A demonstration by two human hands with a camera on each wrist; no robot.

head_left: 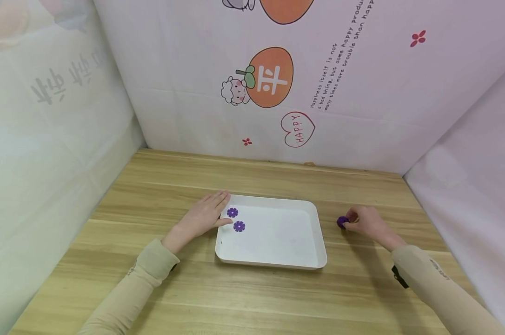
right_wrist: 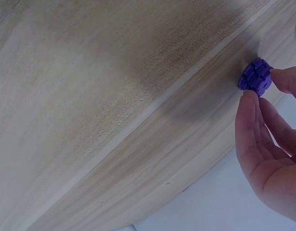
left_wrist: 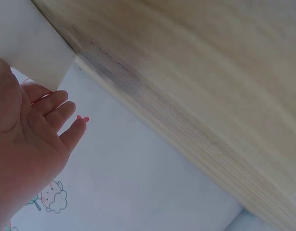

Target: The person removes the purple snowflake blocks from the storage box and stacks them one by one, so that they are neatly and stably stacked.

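Note:
A white tray lies on the wooden table, with two purple notched snowflake discs flat inside near its left end. My left hand rests at the tray's left edge, its fingers extended along the far left corner and its thumb reaching over the rim. The left wrist view shows that hand beside a white corner of the tray. To the right of the tray, my right hand pinches a small stack of purple snowflake discs between thumb and fingertips, close to the table top.
The wooden table ends at a white printed cloth at the back. More pale cloth hangs at the left and right sides. Bare wood separates the tray from the right hand.

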